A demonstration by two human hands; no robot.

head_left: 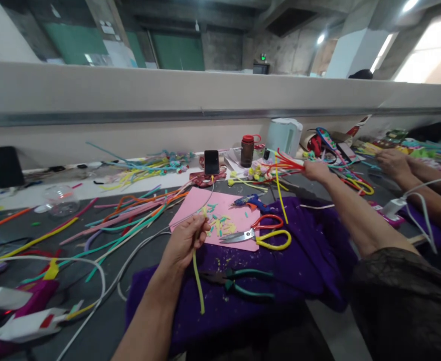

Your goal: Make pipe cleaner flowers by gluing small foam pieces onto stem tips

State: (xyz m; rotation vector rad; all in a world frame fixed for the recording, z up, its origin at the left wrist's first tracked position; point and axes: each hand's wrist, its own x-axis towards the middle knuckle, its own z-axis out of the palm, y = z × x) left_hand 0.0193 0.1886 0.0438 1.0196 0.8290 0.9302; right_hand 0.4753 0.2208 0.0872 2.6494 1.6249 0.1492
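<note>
Pinched in the left hand (pixel 185 239), a fuzzy yellow-green pipe cleaner (pixel 198 281) hangs toward 6 o'clock over the purple felt cloth (pixel 303 260). At 1 o'clock the right hand (pixel 315 170) closes around a bundle of red stems (pixel 284 163). Drawing one stem out slowly, judged best, avoids tangles. Smooth metal scissors (pixel 258 235) lie on pink paper (pixel 197 200).

Both forearms are bare; a dark brownish, faintly patterned sleeve (pixel 401 281) covers the right upper arm at four o'clock.
</note>
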